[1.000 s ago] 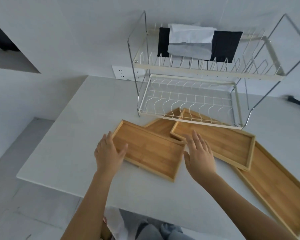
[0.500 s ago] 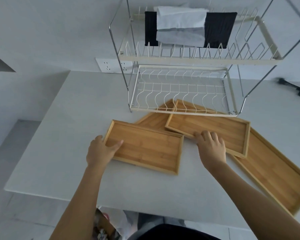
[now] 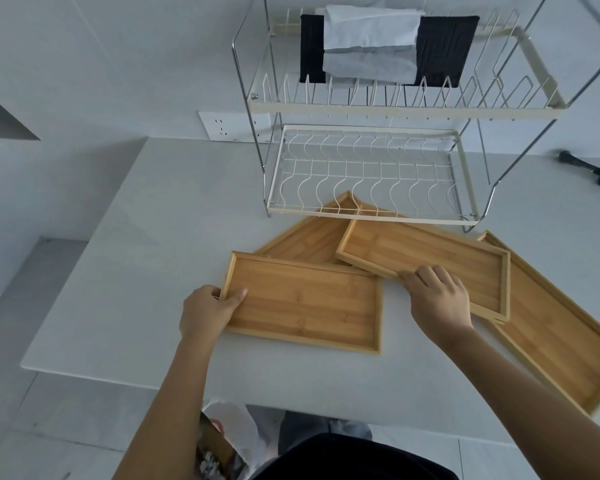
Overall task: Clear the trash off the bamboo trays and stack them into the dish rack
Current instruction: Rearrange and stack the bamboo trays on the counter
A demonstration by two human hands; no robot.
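Several bamboo trays lie on the white table in front of a two-tier wire dish rack point(image 3: 371, 216). My left hand point(image 3: 207, 311) grips the left short edge of the nearest small tray point(image 3: 305, 303), thumb inside the rim. My right hand point(image 3: 437, 301) holds the near long edge of a second small tray point(image 3: 430, 261), which rests on a larger tray point(image 3: 312, 237) reaching under the rack. A long tray point(image 3: 561, 334) lies at the right. No trash shows on the trays.
A white and a black cloth point(image 3: 371, 46) hang over the rack's upper tier. A wall socket strip point(image 3: 232, 126) sits behind the rack's left leg. A black tool point(image 3: 589, 168) lies at the far right. A plastic bag point(image 3: 229, 441) with rubbish sits below the table's point(image 3: 153, 237) near edge.
Both hands have closed on tray edges: the left on the near small tray's short end, the right on the second small tray's long edge. The view has tilted closer.
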